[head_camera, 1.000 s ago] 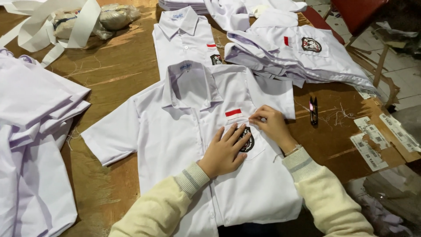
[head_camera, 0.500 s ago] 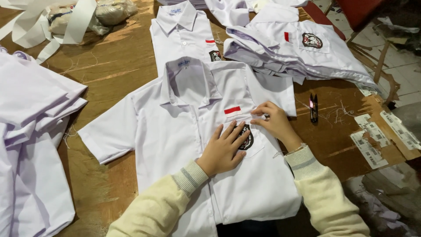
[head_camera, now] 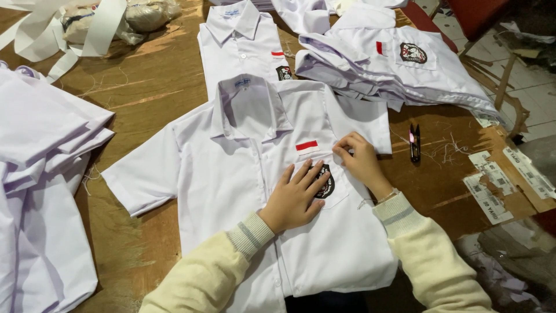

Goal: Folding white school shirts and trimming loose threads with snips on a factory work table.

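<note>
A white short-sleeved shirt [head_camera: 220,168] lies spread face up on the wooden table [head_camera: 150,87]. It has a small red and white flag patch [head_camera: 307,146] above a chest pocket with a dark round badge [head_camera: 326,182]. My left hand [head_camera: 294,196] lies flat on the pocket, fingers spread and partly covering the badge. My right hand [head_camera: 358,161] pinches the fabric at the pocket's upper right corner. Both arms wear cream sleeves with striped cuffs.
A stack of folded white shirts [head_camera: 46,174] fills the left side. Another shirt [head_camera: 243,40] lies behind, and a pile of shirts [head_camera: 399,69] sits at the back right. Small black thread snips [head_camera: 414,142] lie right of my hand, near paper labels [head_camera: 492,185]. White strips [head_camera: 69,35] are far left.
My hands have stayed on the pocket; the fingers of the right hand have shifted slightly at the pocket's top edge. The view has drifted a little.
</note>
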